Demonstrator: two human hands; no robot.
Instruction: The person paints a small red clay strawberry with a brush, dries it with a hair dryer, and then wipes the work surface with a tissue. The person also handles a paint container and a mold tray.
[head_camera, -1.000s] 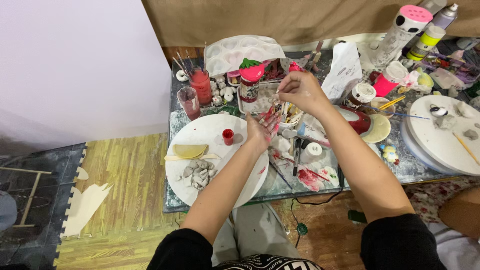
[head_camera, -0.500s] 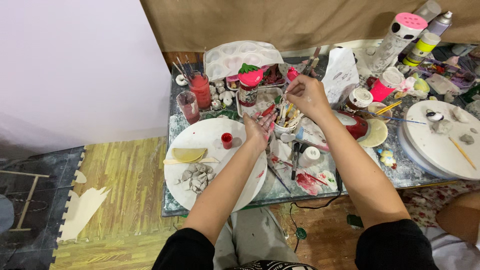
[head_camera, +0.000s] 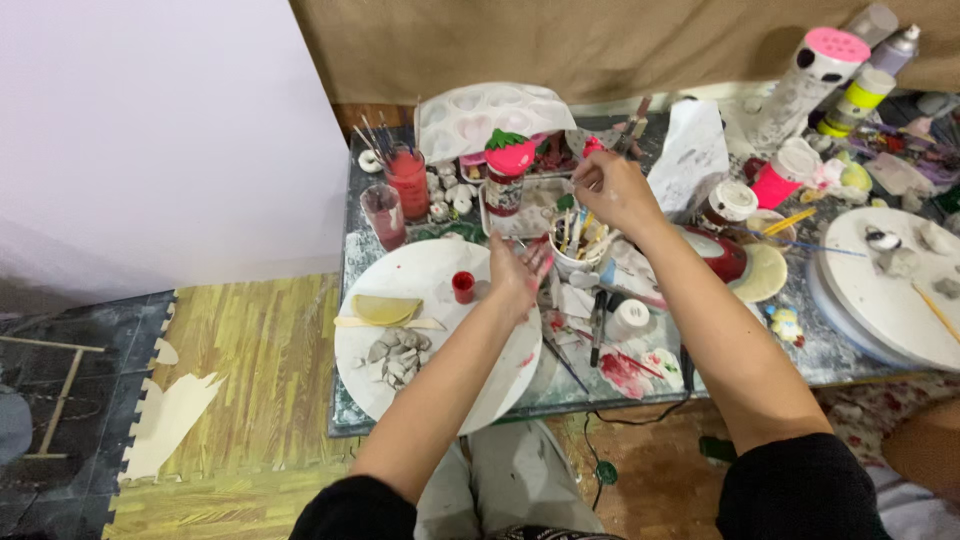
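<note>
My right hand pinches a thin brush just above a white cup stuffed with brushes and sticks. Just left of that cup is my left hand, its fingers loose and smeared with red paint, the fingertips against the cup's side and nothing clearly in them. A small red paint pot stands beside the left hand on a round white board, which also carries a yellow half disc and several grey clay bits.
A crowded glass table holds a red water jar with brushes, a glass, a white palette, a strawberry-topped bottle, a small white pot, a red paint smear and a second round white board. Wooden floor mats lie left.
My right hand has shifted slightly right and down over the brush cup. The left hand stays beside the cup, barely moved.
</note>
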